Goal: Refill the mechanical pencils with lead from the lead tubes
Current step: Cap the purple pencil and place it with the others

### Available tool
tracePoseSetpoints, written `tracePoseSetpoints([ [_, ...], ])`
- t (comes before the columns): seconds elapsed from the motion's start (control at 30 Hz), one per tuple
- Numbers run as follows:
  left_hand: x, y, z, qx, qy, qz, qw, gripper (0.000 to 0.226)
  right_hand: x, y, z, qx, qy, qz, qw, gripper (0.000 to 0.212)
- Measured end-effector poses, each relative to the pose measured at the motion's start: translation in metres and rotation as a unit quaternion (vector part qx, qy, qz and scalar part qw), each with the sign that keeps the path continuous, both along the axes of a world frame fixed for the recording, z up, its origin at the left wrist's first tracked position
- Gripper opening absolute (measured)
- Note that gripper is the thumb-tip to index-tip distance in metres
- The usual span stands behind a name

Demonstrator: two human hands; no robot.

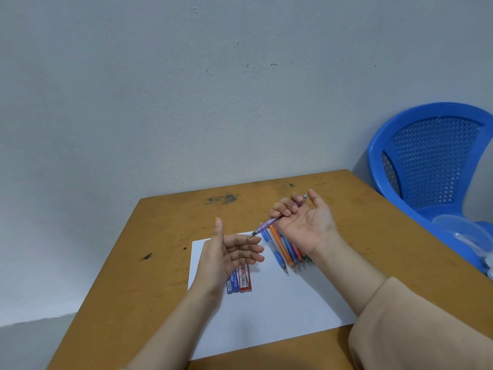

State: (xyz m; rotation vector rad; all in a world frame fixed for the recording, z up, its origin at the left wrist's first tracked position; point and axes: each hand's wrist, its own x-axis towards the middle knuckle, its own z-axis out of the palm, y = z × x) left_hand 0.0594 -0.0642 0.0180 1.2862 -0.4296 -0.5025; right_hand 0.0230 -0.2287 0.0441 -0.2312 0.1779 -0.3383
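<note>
Head view has the purple mechanical pencil point(262, 227) lifted above the desk point(133, 263), slanting from its cap end up at the far right down to its tip near the left hand point(229, 252). The right hand point(306, 225) holds it: fingers point(284, 209) curled round the upper barrel, thumb at the cap. The left hand is held loose with nothing in it, thumb up; whether the tip touches its fingers I cannot tell.

Such a pencil is light, stiff, smooth plastic, best gripped mid-barrel, with the cap pulled straight off. Lead is brittle and likely snaps under side pressure.

Below lie a row of other pencils point(286, 249), side by side on white paper point(280, 311), with a blue lead tube point(232, 285) and a red lead tube point(245, 281) partly under the left hand. A blue chair point(432, 161) stands beyond the desk's right side.
</note>
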Motion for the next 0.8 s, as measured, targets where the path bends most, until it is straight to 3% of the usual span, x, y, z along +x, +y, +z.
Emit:
tracePoseSetpoints([
  [0.13, -0.001, 0.0, 0.001, 0.02, -0.015, 0.009, 1.0, 0.072, -0.001, 0.0, 0.001, -0.007, 0.002, 0.001, 1.0, 0.047],
  [0.4, -0.006, 0.0, 0.002, 0.059, -0.096, 0.048, 0.992, 0.014, -0.001, 0.005, 0.006, -0.066, -0.003, 0.011, 0.998, 0.048],
  [0.6, -0.007, 0.001, 0.004, 0.047, -0.129, 0.073, 0.988, 0.021, 0.0, 0.014, 0.01, -0.185, 0.011, 0.006, 0.983, 0.045],
  [0.7, -0.007, 0.001, 0.003, 0.053, -0.147, 0.081, 0.984, 0.023, -0.003, 0.019, 0.011, -0.293, 0.022, -0.02, 0.956, 0.036],
  [0.8, -0.006, 0.0, 0.002, 0.057, -0.166, 0.092, 0.98, 0.028, -0.003, 0.02, 0.007, -0.455, 0.064, -0.066, 0.886, 0.026],
])
